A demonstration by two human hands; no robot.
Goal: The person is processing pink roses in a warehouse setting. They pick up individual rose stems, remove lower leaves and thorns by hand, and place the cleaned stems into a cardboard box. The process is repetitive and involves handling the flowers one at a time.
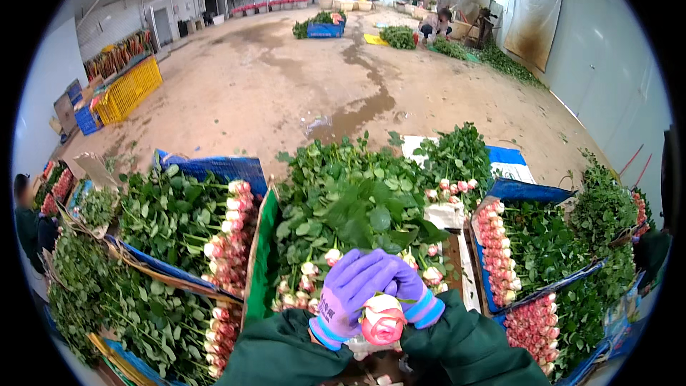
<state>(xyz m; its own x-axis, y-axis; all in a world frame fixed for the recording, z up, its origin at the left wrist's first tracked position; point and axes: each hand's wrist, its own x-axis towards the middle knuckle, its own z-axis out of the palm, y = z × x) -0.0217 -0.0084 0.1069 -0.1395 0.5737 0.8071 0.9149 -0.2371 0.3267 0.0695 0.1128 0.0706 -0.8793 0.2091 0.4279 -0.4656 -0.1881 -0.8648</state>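
A pink-and-white rose (383,319) points its bloom towards me, between my wrists. My left hand (341,296), in a purple work glove that bears writing, curls over the stem and overlaps my right hand (403,280). The right hand wears a matching glove and closes around the same stem. The gripped stretch of stem and some fingertips are hidden. Large rose leaves (370,217) spread just beyond the fingers. Under and beyond the hands lies a pile of leafy cut roses (308,269), their blooms towards me.
Left of the pile stands a green partition (262,257). Bundled roses (234,225) lie left in blue-lined compartments; more rose bundles (496,252) lie right. People stand at both side edges. Across the concrete floor (257,86), a person (437,24) crouches near greenery. A yellow crate (130,91) stands left.
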